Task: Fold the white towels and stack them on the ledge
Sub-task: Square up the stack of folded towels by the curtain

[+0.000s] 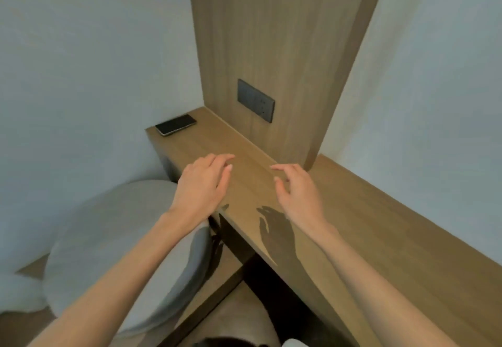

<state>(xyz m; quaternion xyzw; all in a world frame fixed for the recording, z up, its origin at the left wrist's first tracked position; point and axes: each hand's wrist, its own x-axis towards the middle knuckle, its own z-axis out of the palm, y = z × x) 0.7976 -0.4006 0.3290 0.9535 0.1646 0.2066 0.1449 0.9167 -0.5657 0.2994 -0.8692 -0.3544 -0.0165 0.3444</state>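
Hovering empty hands (202, 183) over ledge (353, 211)

Two bare forearms reach into view from the bottom corners, uncovered from the frame edge to the wrist, with no sleeve on either. The slender left hand (202, 183) carries no ring, watch or band; its fingernails are short and pale. The slender right hand (297, 192) is likewise unadorned, with short, plain nails. Both wrists are bare, narrow and free of straps or markings.
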